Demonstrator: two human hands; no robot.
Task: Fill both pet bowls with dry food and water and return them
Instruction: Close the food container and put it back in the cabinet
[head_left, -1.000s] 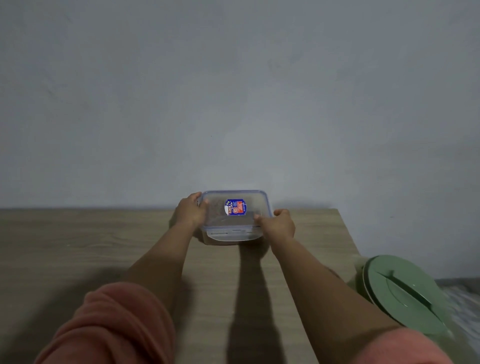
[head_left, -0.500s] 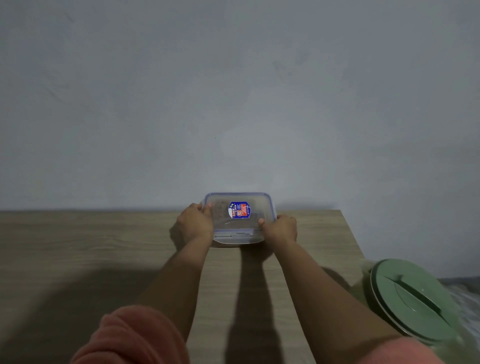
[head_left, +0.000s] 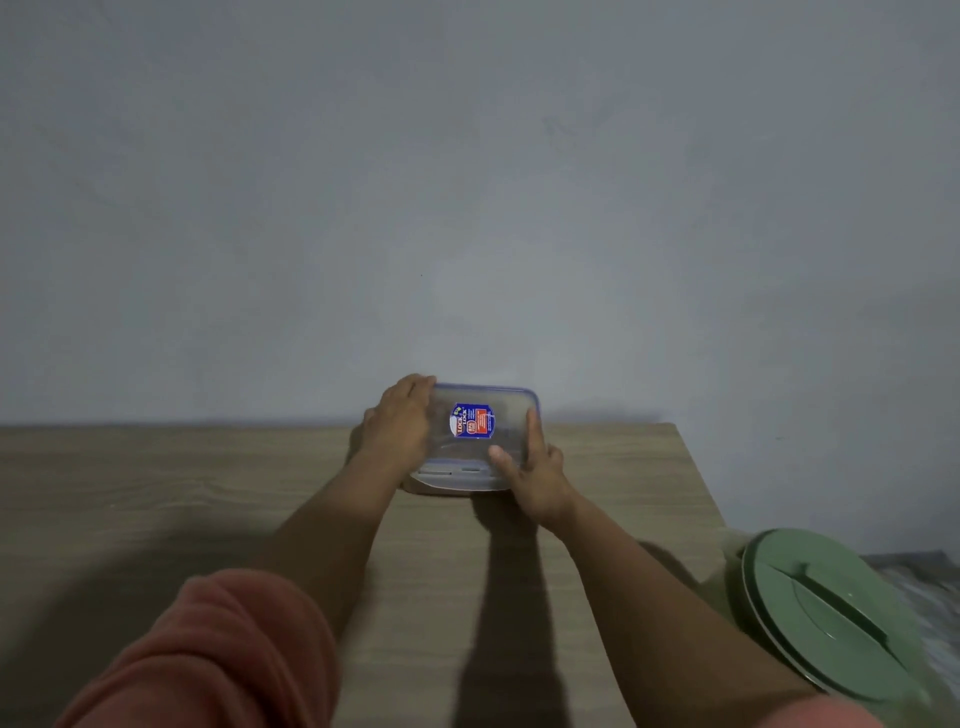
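Clear lidded container (head_left: 483, 441) on wooden table (head_left: 156, 493)

Your single head view looks forward and slightly down over the surface (head_left: 156, 493) toward the wall (head_left: 467, 182), arms reaching away.

Clear rectangular plastic food container with blue-edged snap lid (head_left: 480, 441), lid on, sits flat on the light wood-grain table (head_left: 156, 493) at the far edge against the grey wall, about 12 o'clock from the person. Blue-and-red oval label (head_left: 471, 421) on lid centre, text sideways. Near-side latch flap visible at 6 o'clock edge; latched or not, cannot tell. Contents unclear through lid. Left hand (head_left: 402, 421) lies over the container's 9 o'clock side, fingers wrapping the far-left corner. Right hand (head_left: 535, 470) holds the 3 o'clock side, fingers along the edge, thumb on the lid's near-right corner.
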